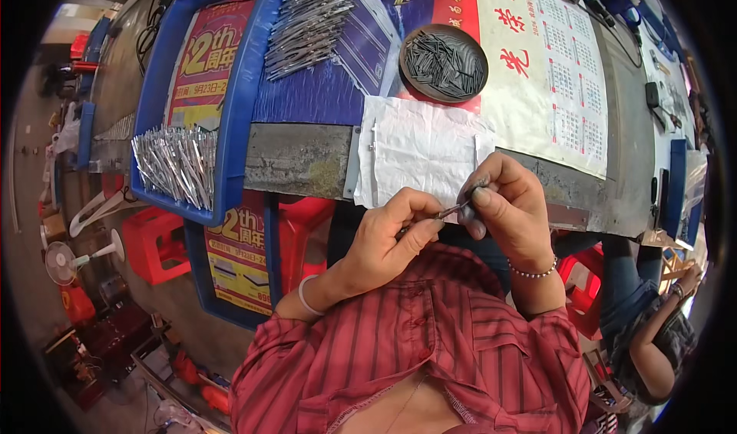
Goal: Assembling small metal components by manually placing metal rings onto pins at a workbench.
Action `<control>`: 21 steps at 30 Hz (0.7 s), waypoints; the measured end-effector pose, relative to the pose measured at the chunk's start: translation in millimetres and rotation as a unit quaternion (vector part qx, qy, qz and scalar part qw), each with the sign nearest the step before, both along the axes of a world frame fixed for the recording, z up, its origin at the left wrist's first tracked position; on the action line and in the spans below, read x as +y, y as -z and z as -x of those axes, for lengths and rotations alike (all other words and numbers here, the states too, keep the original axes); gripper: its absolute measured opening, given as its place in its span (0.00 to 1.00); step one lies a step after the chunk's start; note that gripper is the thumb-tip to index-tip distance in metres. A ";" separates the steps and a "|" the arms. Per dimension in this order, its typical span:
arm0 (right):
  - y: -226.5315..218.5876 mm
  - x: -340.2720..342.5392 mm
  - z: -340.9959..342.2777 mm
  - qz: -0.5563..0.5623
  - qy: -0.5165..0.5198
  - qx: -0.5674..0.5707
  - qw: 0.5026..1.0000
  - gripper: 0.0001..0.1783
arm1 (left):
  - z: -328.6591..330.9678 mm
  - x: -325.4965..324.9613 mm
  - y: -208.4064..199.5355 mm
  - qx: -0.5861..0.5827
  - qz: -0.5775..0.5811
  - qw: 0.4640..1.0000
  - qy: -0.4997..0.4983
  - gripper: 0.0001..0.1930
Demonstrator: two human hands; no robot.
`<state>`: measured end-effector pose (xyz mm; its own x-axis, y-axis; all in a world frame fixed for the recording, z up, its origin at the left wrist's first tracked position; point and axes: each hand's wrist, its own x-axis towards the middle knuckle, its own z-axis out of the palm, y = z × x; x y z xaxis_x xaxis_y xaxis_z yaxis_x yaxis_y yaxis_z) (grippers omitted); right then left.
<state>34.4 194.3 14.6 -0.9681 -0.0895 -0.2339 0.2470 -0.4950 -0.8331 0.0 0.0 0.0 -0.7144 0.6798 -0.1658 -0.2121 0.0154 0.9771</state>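
Note:
Above the front edge of the bench, my left hand (395,236) is closed in a pinch on a thin metal rod (451,211). Its other end meets the fingertips of my right hand (513,204), also closed, with dark smudges on the fingers. What else those fingertips may cover is too small to make out. Just beyond my hands lies a creased white sheet (418,146). Farther back, a round brown bowl (404,77) holds many short dark metal pins (445,59).
At the left, a blue plastic tray (238,104) holds slender silver metal pieces (176,165). More silver pieces (307,31) are heaped on a blue sheet. A calendar poster (545,73) covers the bench's right side. Red stools (156,242) stand below. Another person (652,342) sits at right.

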 end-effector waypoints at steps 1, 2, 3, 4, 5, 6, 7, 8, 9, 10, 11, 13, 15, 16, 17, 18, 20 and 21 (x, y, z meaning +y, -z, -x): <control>-0.8 -0.3 -0.2 -0.009 0.001 0.001 1.000 0.06 | 0.4 0.0 -0.7 0.003 0.000 1.000 0.000 0.07; -1.7 -0.7 -0.5 -0.018 0.001 0.002 1.000 0.06 | 0.8 -0.2 -1.5 0.006 -0.001 1.000 0.000 0.07; -2.3 0.8 -0.9 -0.019 0.000 0.002 1.000 0.06 | 0.1 1.2 -1.5 0.006 -0.002 1.000 -0.001 0.07; -3.3 2.1 -1.5 -0.033 -0.002 0.002 0.999 0.06 | -0.5 2.2 -1.5 0.013 0.005 1.000 0.001 0.07; -4.4 3.4 -2.1 -0.047 -0.004 0.001 0.999 0.06 | -1.1 3.3 -1.7 0.021 0.012 1.000 0.004 0.07; -6.0 3.3 -2.4 -0.047 -0.004 0.001 0.999 0.06 | -1.0 3.1 -2.2 0.021 0.012 1.000 0.004 0.07; -7.8 3.1 -2.7 -0.084 -0.020 -0.007 0.996 0.05 | -1.0 2.7 -2.8 0.039 0.011 0.999 0.006 0.07; -8.5 2.6 -3.0 -0.121 -0.037 -0.015 0.992 0.05 | -0.9 2.4 -3.4 0.056 0.011 0.998 0.008 0.07; -7.8 1.6 -3.8 -0.121 -0.037 -0.015 0.992 0.05 | -0.5 2.6 -4.1 0.056 0.011 0.998 0.009 0.07; -6.1 0.3 -4.6 -0.123 -0.037 -0.010 0.992 0.05 | 0.1 2.9 -4.7 0.093 0.016 0.996 0.008 0.07; -4.4 -0.9 -5.2 -0.124 -0.037 -0.005 0.992 0.05 | 0.4 2.8 -5.0 0.129 0.020 0.991 0.006 0.07; -4.5 -1.8 -5.4 -0.083 -0.005 0.003 0.997 0.05 | 0.7 1.6 -6.1 0.121 0.025 0.992 0.002 0.07; -7.0 -1.9 -6.7 -0.025 0.032 0.007 0.999 0.04 | 0.6 0.7 -6.1 0.112 0.030 0.993 -0.001 0.06; -8.5 -3.1 -7.1 -0.027 0.031 0.008 0.999 0.05 | 0.3 0.5 -5.6 0.108 0.028 0.994 -0.004 0.06; -8.9 -4.0 -6.9 -0.027 0.030 0.008 0.999 0.05 | 0.2 0.2 -5.2 0.105 0.026 0.994 -0.006 0.06; -8.9 -4.6 -6.7 -0.035 0.025 0.008 0.999 0.05 | 0.4 0.1 -5.2 0.104 0.026 0.994 -0.006 0.06; -8.5 -5.0 -6.5 -0.043 0.020 0.008 0.999 0.06 | 1.2 -0.1 -5.4 0.125 0.028 0.992 -0.010 0.06; -8.5 -4.9 -6.3 -0.048 0.018 0.008 0.999 0.06 | 1.5 0.0 -5.1 0.125 0.029 0.992 -0.011 0.06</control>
